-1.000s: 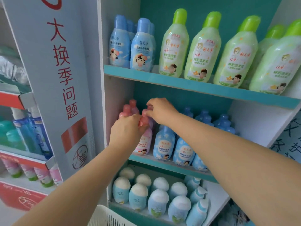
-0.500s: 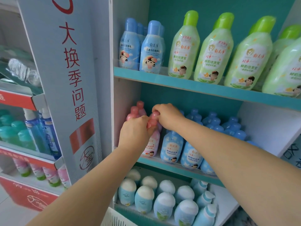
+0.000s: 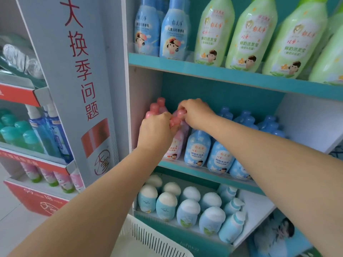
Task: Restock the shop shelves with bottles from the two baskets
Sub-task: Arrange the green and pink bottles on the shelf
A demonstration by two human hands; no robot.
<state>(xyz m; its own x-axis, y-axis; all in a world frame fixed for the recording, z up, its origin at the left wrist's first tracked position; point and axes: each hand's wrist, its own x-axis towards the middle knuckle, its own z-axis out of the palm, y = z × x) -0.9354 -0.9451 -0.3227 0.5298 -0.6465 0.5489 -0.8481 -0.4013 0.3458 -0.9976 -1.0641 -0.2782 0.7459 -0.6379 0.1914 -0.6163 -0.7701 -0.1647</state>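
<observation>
Several pink bottles (image 3: 173,148) with pink caps stand at the left end of the middle shelf (image 3: 204,174). My left hand (image 3: 156,132) is closed around the top of the front pink bottle and hides most of it. My right hand (image 3: 196,112) pinches the pink cap (image 3: 181,114) of a pink bottle just behind. To their right stand blue bottles (image 3: 197,148) in rows. A white slotted basket (image 3: 148,240) shows at the bottom edge, below my left forearm.
The top shelf (image 3: 222,73) carries blue bottles (image 3: 173,32) and tall green bottles (image 3: 250,34). The bottom shelf holds small white-capped bottles (image 3: 166,205). A grey sign panel with red characters (image 3: 81,71) stands left, beside another rack of teal and pink bottles (image 3: 22,134).
Both hands stay on the pink bottles' tops with only slight shifts. The view has moved closer and a little down, so more of the white basket shows.
</observation>
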